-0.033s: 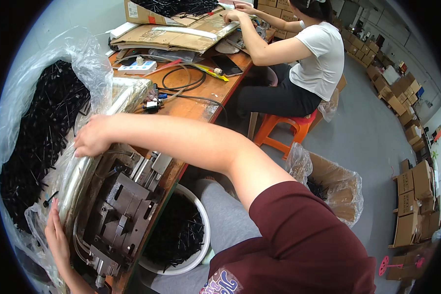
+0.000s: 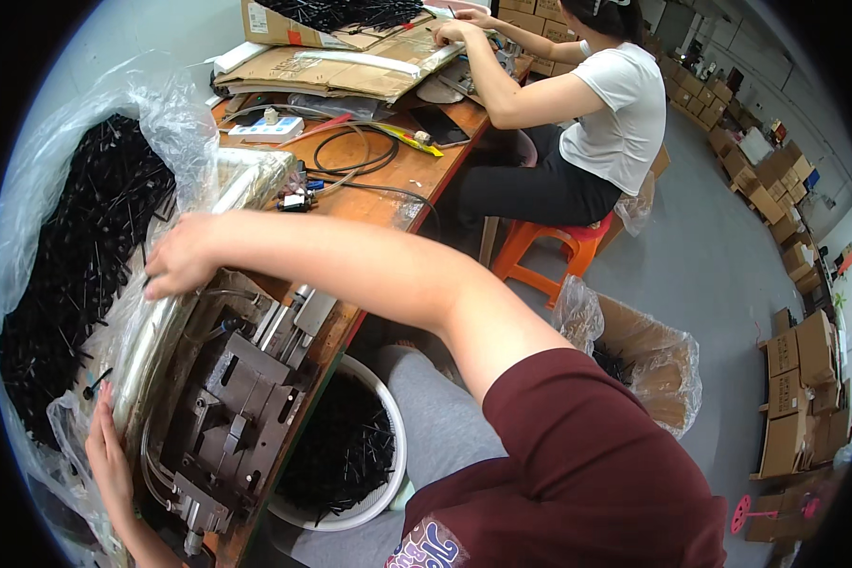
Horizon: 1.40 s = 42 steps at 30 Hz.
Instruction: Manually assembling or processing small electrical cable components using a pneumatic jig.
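A large heap of thin black stick-like parts [image 2: 76, 275] lies in a clear plastic liner [image 2: 175, 123] at the left. My right hand [image 2: 185, 254] reaches across to the liner's near edge, its fingers loosely bent and a little apart over the rim; nothing shows in it. Farther down that edge, my left hand [image 2: 112, 459] rests against the plastic with fingers stretched out. Just beyond its fingertips sits one small black part [image 2: 97, 382] with a round end. Between my arms stands a metal fixture [image 2: 237, 398] with a slotted plate and rails.
Below the wooden table [image 2: 426, 175], a white basket [image 2: 399, 445] of black parts stands by my legs. Cables [image 2: 388, 142] and a white power strip [image 2: 267, 131] lie farther back. A co-worker [image 2: 615, 114] sits on an orange stool [image 2: 530, 248]. A plastic-lined carton [image 2: 658, 355] stands on the floor.
My right hand has shifted very slightly along the liner's edge, and its fingers look a little more spread. My left hand stays in place.
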Each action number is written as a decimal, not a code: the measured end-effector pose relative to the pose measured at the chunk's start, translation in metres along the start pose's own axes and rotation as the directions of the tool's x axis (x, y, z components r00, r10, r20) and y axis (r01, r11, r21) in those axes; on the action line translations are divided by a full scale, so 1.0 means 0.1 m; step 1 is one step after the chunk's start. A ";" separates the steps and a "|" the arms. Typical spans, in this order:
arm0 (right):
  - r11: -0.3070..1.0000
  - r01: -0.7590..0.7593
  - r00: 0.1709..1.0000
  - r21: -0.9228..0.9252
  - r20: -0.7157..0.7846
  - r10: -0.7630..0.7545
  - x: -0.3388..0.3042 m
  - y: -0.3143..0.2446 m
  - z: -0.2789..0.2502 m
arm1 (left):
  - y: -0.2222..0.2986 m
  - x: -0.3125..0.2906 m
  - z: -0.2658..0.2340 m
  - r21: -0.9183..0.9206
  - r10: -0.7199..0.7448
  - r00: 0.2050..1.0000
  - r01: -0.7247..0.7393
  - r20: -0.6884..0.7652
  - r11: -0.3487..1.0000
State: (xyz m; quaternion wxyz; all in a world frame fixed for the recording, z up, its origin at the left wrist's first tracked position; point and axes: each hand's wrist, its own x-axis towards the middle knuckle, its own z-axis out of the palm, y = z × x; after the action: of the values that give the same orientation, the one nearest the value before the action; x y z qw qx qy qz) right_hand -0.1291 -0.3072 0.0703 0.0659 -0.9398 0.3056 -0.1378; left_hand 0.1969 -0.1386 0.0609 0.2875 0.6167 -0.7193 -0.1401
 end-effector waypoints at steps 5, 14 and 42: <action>0.944 -0.124 0.984 0.306 -0.084 0.157 0.08 0.10 -0.33 | 0.08 -0.08 -0.09 0.038 0.048 0.998 -0.046 -0.042 0.998; 0.974 0.071 0.938 -0.216 -0.316 -0.139 -0.21 0.06 -0.46 | 0.81 -0.27 0.12 0.254 0.277 0.928 -0.214 -0.248 0.943; 0.537 0.138 0.916 -0.832 -0.099 -0.389 1.46 -0.17 -0.07 | 1.61 -1.62 0.79 -0.045 0.166 0.884 -0.205 -0.436 0.978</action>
State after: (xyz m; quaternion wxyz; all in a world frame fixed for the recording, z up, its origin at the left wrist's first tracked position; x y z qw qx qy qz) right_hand -0.0088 -0.3799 0.1127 -0.4349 -0.8714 0.1936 -0.1187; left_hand 0.0322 0.0381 0.0484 0.4785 0.5472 -0.6867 -0.0045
